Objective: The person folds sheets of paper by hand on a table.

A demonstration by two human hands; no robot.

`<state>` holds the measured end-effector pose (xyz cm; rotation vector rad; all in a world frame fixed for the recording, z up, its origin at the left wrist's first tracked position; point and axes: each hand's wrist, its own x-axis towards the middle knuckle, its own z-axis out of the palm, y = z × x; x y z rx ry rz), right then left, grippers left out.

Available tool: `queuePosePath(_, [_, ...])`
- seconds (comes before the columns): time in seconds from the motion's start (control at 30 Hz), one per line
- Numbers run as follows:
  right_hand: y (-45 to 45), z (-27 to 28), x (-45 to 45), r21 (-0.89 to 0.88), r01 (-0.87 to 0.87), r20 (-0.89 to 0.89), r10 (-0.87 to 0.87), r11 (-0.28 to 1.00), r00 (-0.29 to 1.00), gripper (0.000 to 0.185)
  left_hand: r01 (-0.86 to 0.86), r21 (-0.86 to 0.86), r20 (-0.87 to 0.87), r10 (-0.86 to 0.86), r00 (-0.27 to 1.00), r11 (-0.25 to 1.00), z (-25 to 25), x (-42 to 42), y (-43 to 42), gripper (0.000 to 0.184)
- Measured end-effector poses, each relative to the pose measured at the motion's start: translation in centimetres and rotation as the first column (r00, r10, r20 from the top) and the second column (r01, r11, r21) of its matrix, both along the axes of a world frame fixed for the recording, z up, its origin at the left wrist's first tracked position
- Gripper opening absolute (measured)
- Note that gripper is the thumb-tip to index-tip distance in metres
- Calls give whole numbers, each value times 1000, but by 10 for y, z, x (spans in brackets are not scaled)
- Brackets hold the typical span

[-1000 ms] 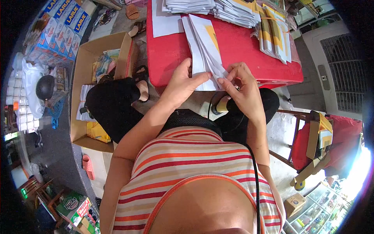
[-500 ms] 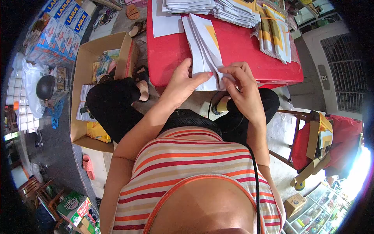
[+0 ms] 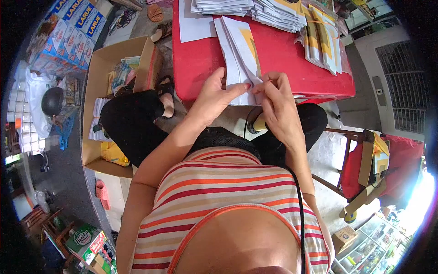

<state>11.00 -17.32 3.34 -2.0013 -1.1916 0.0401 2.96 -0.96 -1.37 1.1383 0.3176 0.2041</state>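
A folded white paper piece with a yellow patch [image 3: 237, 50] lies on the red table [image 3: 196, 64], its near end at the table's front edge. My left hand [image 3: 218, 95] grips its left side near that end, thumb on top and fingers around the edge. My right hand [image 3: 277, 98] pinches the near right corner, where the layers stand slightly apart. Behind it are stacks of folded white papers [image 3: 276, 16]. A banded bundle of white and yellow pieces [image 3: 321, 41] rests at the right. One flat white sheet [image 3: 195, 25] lies at the back left.
An open cardboard box [image 3: 102, 68] with packets and papers stands left of my legs. Beer cartons [image 3: 68, 39] are stacked at the upper left. To the right, a wooden chair [image 3: 335, 182] bears a small box and red cloth. A pink slipper [image 3: 102, 194] is on the floor.
My right hand has shifted its fingers at the paper's near right corner, now bent closer over it. The paper's layers there have moved slightly. My left hand has stayed nearly in place.
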Motion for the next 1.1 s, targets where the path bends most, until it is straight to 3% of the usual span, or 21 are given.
queuePosePath(0.13, [5, 4, -9, -8, 33, -69, -34, 999, 997, 14, 3, 24, -16, -3, 1000, 1000, -2, 0, 1, 37])
queuePosePath(0.23, [6, -4, -8, -18, 84, 11, -83, 996, 996, 21, 12, 28, -15, -11, 1000, 1000, -1, 0, 1, 35])
queuePosePath(0.3, [6, -5, -7, 8, 126, -246, -120, 992, 962, 26, 13, 42, -23, -12, 1000, 999, -2, 0, 2, 34])
queuePosePath(0.73, [0, -21, 2, 46, 185, -394, -152, 982, 906, 16, 1, -66, -31, -3, 1000, 998, -8, 1, 4, 32])
queuePosePath(0.8, [-2, -26, 4, 32, 183, -410, -154, 983, 899, 25, -9, -78, -36, 6, 999, 997, -8, 2, 4, 31])
queuePosePath(0.83, [-2, -24, 3, 33, 182, -410, -152, 983, 899, 25, -11, 1, -44, 11, 999, 1000, -8, 2, 3, 32])
queuePosePath(0.9, [-1, -19, -3, 62, 94, -187, -81, 994, 979, 50, -17, 81, -52, 21, 998, 997, -5, 3, 0, 33])
queuePosePath(0.93, [1, -15, -5, 62, 90, -187, -77, 994, 979, 50, -54, 85, -38, 57, 998, 995, -3, 4, -3, 35])
queuePosePath(1.0, [6, -9, -11, 89, 6, 24, -8, 996, 1000, 78, -98, 91, -23, 101, 995, 991, 1, 7, -6, 38])
queuePosePath(1.03, [7, -10, -14, 62, 9, 39, -12, 998, 999, 90, -83, 134, -49, 90, 995, 988, 2, 8, -6, 41])
queuePosePath(1.1, [10, -13, -16, 76, 22, 18, -23, 997, 1000, 91, -84, 141, -78, 95, 992, 986, 7, 8, -6, 47])
